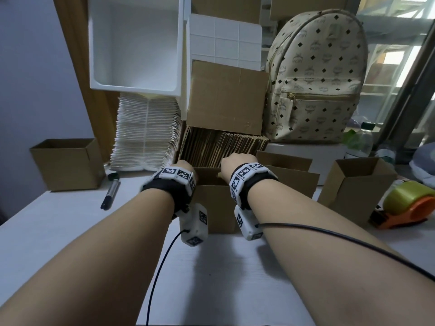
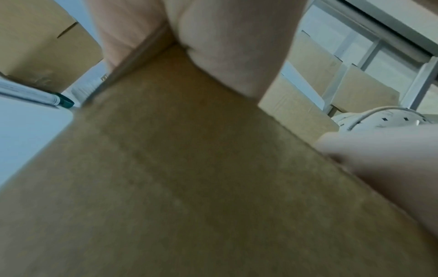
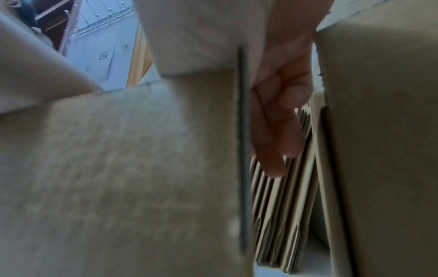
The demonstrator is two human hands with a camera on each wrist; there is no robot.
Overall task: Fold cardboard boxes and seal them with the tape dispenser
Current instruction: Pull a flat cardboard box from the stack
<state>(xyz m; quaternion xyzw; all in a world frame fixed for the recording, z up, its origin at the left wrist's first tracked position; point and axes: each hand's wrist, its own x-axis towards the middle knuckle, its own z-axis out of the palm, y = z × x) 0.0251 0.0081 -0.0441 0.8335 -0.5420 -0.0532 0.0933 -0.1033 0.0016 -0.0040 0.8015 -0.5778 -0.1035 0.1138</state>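
Note:
A brown cardboard box (image 1: pixel 214 203) stands in the middle of the white table (image 1: pixel 223 274), just in front of a row of flat cardboard blanks (image 1: pixel 223 147). My left hand (image 1: pixel 186 167) grips its top left edge. In the left wrist view the palm (image 2: pixel 225 46) sits over the rim of the brown panel (image 2: pixel 189 178). My right hand (image 1: pixel 237 161) grips the top right edge. The right wrist view shows its fingers (image 3: pixel 277 131) curled behind the panel (image 3: pixel 118 168). The orange tape dispenser (image 1: pixel 404 205), with a yellow-green roll, lies at the far right, untouched.
Open cardboard boxes stand at the left (image 1: pixel 68 163) and right (image 1: pixel 353 187), with another (image 1: pixel 294 180) close behind my right wrist. A marker pen (image 1: pixel 110 194) lies on the left. A patterned backpack (image 1: pixel 317 78), a closed box (image 1: pixel 226 97) and stacked white sheets (image 1: pixel 146 132) fill the back.

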